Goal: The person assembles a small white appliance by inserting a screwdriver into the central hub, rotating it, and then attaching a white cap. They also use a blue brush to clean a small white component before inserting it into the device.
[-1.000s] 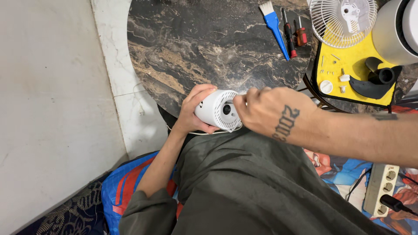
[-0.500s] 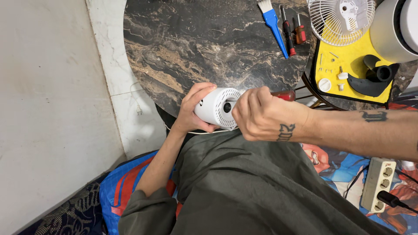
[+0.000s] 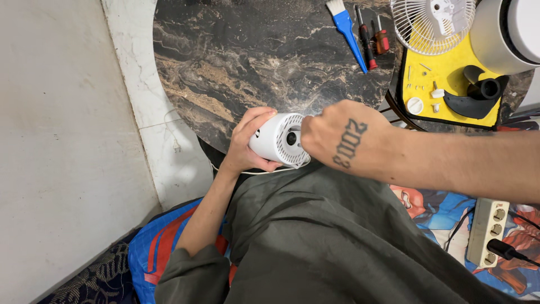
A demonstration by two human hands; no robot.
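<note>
My left hand [image 3: 246, 145] grips a white cylindrical motor housing [image 3: 274, 137] with a vented end face, held at the near edge of the round dark marble table [image 3: 253, 56], above my lap. My right hand [image 3: 343, 141] is closed in a fist against the housing's vented face, back of the hand up. The red-handled screwdriver it grips is hidden under the fist in this view. A thin white cord [image 3: 253, 171] trails from under the housing.
At the table's far side lie a blue brush [image 3: 347, 31] and two screwdrivers [image 3: 367, 36]. A yellow tray [image 3: 450, 70] holds small screws, a black fan blade [image 3: 478, 98] and a white fan grille [image 3: 430, 22]. A power strip [image 3: 486, 231] lies at the right.
My right hand has rolled over at the housing's face: the red screwdriver handle seen half a second ago is now covered by the fist. My left hand keeps its hold.
</note>
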